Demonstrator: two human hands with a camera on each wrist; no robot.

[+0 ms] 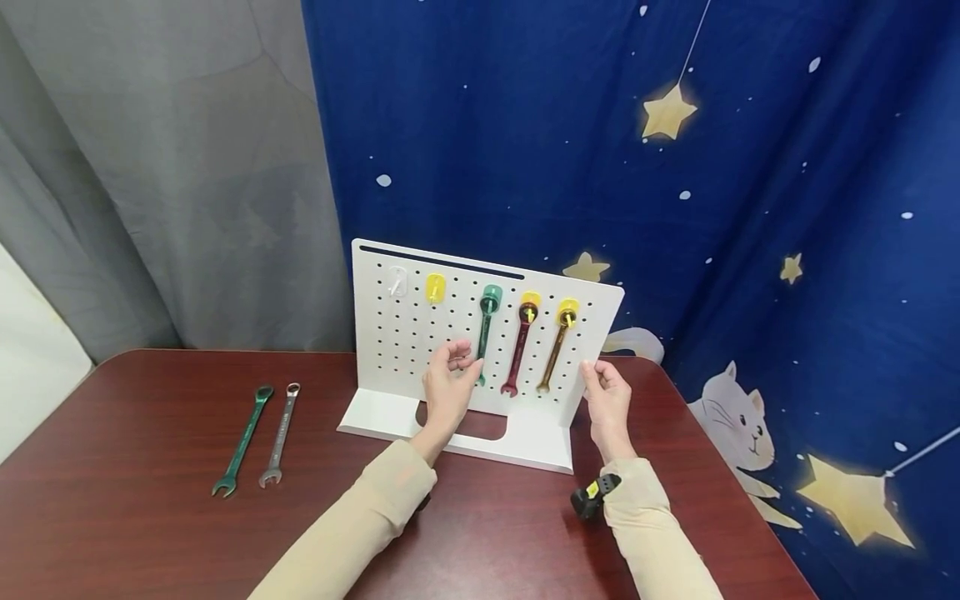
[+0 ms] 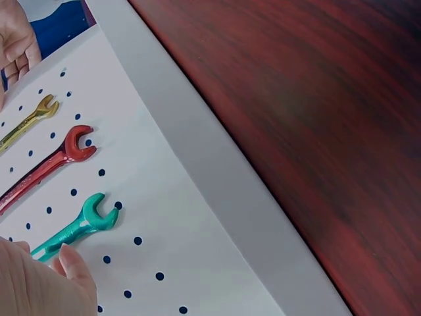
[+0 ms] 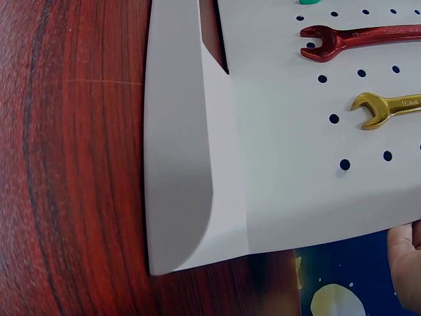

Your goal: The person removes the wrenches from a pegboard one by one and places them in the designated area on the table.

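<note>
A white pegboard stand [image 1: 405, 350] stands on the table, tilted slightly in the head view. From its hooks hang a green wrench [image 1: 484, 333], a red wrench [image 1: 519, 354] and a gold wrench [image 1: 553, 358], open ends down. My left hand [image 1: 447, 390] is just left of the green wrench's lower part, thumb close beside the shank and fingers loosely bent, with nothing seen in its grasp. At the board's right edge, my right hand [image 1: 609, 404] pinches the rim; some fingers are hidden. The left wrist view shows the green wrench's jaw end [image 2: 95, 217] beyond my thumb.
Left of the green wrench are a yellow hook [image 1: 435, 288] and a clear hook [image 1: 397, 282]. Another green wrench [image 1: 242, 446] and a silver wrench [image 1: 281, 437] lie on the dark red table [image 1: 135, 500] at left. Behind hang a grey curtain [image 1: 202, 208] and a blue starry curtain [image 1: 510, 150].
</note>
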